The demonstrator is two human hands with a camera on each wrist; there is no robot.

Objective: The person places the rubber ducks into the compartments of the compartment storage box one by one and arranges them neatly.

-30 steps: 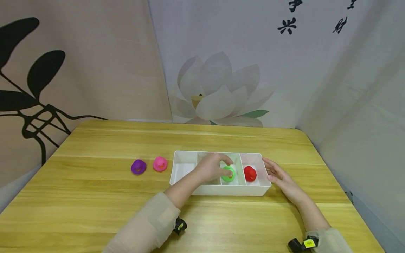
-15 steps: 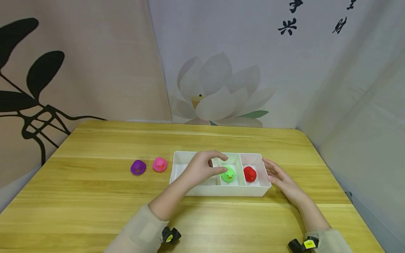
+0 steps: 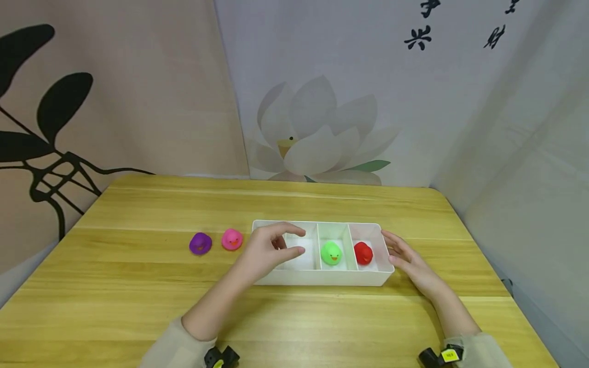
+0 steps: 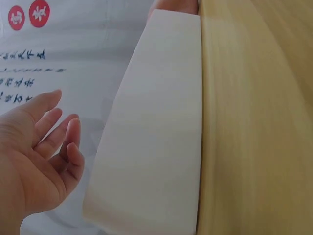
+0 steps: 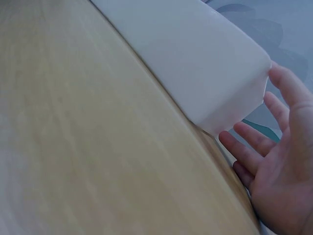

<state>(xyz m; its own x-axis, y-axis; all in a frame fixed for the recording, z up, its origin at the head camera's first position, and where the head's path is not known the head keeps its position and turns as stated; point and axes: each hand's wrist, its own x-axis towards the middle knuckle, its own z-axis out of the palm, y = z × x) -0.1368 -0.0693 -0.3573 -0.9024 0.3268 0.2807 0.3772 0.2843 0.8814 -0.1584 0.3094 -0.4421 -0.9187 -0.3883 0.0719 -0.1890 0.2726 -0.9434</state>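
A white divided box [image 3: 322,277] stands on the wooden table. Over its left part hovers my left hand [image 3: 262,253], thumb and fingers spread apart around nothing; the left wrist view shows that hand [image 4: 39,156] beside the box's long wall [image 4: 151,122]. A green rubber duck [image 3: 331,253] sits in the compartment right of the middle, and a red rubber duck [image 3: 363,253] lies in the rightmost one. My right hand [image 3: 411,260] rests its extended fingers against the box's right end; in the right wrist view its fingertips [image 5: 276,73] are at the corner.
Left of the box, a pink rubber duck [image 3: 232,239] and a purple rubber duck [image 3: 200,244] lie on the table [image 3: 138,286]. Behind the table hangs a printed curtain [image 3: 322,51]. Both wrists carry small black cameras.
My left hand has let go of the green duck and moved left, away from its compartment. The green duck stays in the box, and my right hand keeps its place.
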